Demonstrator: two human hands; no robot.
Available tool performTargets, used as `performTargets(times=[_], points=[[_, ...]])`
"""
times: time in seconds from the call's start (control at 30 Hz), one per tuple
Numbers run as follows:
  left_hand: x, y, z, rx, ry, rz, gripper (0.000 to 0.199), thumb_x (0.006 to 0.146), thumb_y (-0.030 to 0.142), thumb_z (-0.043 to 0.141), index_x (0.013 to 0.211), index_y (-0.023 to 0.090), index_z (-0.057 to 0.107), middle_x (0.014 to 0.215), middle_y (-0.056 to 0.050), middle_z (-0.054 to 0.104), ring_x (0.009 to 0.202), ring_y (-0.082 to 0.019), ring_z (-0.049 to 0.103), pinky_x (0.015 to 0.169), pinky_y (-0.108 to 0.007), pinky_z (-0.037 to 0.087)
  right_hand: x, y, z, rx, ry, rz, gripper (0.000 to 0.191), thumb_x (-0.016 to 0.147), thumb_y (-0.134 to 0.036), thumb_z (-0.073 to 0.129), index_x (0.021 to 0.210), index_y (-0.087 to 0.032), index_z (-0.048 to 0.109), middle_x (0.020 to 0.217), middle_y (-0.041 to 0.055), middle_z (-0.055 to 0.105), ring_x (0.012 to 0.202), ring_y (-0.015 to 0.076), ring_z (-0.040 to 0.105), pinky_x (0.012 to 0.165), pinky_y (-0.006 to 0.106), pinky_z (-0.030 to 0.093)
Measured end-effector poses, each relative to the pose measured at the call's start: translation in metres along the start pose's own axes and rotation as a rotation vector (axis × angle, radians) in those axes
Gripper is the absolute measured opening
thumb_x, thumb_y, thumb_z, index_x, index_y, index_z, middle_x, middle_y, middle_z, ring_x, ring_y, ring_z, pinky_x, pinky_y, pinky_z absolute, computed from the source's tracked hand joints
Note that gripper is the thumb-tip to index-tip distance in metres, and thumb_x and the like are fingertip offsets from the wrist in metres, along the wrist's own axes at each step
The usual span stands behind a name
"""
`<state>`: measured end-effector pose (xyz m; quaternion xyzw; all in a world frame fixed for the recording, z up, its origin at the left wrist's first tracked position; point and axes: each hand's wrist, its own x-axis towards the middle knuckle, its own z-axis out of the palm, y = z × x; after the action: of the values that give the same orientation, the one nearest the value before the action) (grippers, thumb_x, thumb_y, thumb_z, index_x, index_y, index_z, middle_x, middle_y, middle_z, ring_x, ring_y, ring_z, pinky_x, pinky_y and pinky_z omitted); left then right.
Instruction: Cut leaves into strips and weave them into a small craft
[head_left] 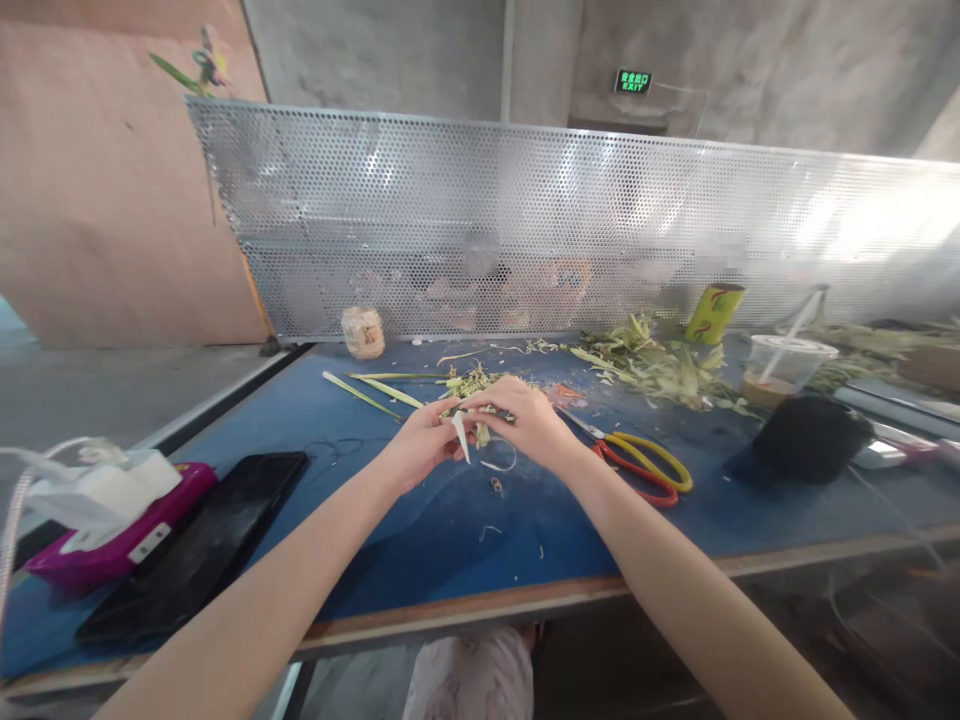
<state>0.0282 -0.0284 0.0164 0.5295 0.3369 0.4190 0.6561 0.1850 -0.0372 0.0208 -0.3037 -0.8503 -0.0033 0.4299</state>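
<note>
Over the middle of the blue table (450,545), my left hand (424,445) and my right hand (521,412) meet with their fingers closed. Between the fingertips is a pale leaf strip (461,438), its pointed end hanging down. Part of it is hidden by the fingers. Just beyond the hands lies a small heap of greenish plant scraps (476,381). Long green leaf strips (364,394) lie to the left of it. Scissors (645,462) with red and yellow handles rest to the right of my right hand.
A black phone (202,540) and a purple power strip (142,530) lie at the left. A wrapped roll (363,332), a leaf pile (660,365) and a yellow-green can (715,313) stand before a perforated metal screen (450,200). A plastic cup (787,362) and a black object (812,440) are right.
</note>
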Motion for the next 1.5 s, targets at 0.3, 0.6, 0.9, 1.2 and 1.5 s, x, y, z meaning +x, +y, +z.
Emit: performTargets(times=[0.3, 0.6, 0.9, 1.2, 1.5], points=[[0.002, 0.0, -0.004, 0.005, 0.06, 0.0, 0.034, 0.06, 0.013, 0.068, 0.09, 0.011, 0.054, 0.058, -0.001, 0.057, 0.052, -0.011, 0.053, 0.04, -0.018, 0.034, -0.003, 0.0, 0.0, -0.22, -0.038, -0.004, 0.016, 0.081, -0.025, 0.05, 0.088, -0.025, 0.065, 0.082, 0.0019, 0.066, 0.086, 0.0174, 0.047, 0.077, 0.033, 0.034], [0.0, -0.001, -0.003, 0.063, 0.111, -0.025, 0.067, 0.061, 0.014, 0.066, 0.12, 0.008, 0.035, 0.059, -0.004, 0.062, 0.053, -0.015, 0.058, 0.041, -0.021, 0.037, -0.002, 0.0, 0.0, -0.172, -0.089, -0.055, 0.015, 0.081, -0.021, 0.05, 0.087, -0.023, 0.064, 0.082, 0.0012, 0.064, 0.085, 0.0154, 0.045, 0.081, 0.03, 0.035], [0.003, 0.001, -0.011, -0.121, 0.059, 0.035, 0.017, 0.059, 0.017, 0.07, 0.072, 0.009, 0.061, 0.062, -0.003, 0.059, 0.053, -0.008, 0.053, 0.044, -0.017, 0.038, -0.002, -0.007, -0.001, -0.338, 0.048, -0.083, 0.028, 0.079, -0.034, 0.051, 0.103, -0.021, 0.058, 0.106, 0.0071, 0.058, 0.098, 0.0197, 0.044, 0.086, 0.034, 0.034], [0.006, 0.002, -0.011, -0.114, 0.171, 0.017, 0.011, 0.061, 0.013, 0.066, 0.069, 0.009, 0.061, 0.07, -0.007, 0.064, 0.059, -0.011, 0.058, 0.045, -0.017, 0.041, -0.002, -0.014, 0.002, -0.601, -0.325, 0.325, 0.03, 0.082, -0.041, 0.04, 0.082, -0.022, 0.063, 0.073, 0.0032, 0.066, 0.063, 0.016, 0.058, 0.056, 0.024, 0.035], [0.005, 0.001, -0.01, -0.159, 0.167, 0.054, 0.012, 0.062, 0.013, 0.066, 0.072, 0.01, 0.062, 0.071, -0.006, 0.065, 0.059, -0.009, 0.059, 0.046, -0.015, 0.044, 0.0, -0.017, 0.011, -0.205, -0.26, 0.604, 0.027, 0.081, -0.039, 0.041, 0.094, -0.029, 0.062, 0.053, -0.0023, 0.059, 0.055, 0.0116, 0.054, 0.05, 0.019, 0.031]])
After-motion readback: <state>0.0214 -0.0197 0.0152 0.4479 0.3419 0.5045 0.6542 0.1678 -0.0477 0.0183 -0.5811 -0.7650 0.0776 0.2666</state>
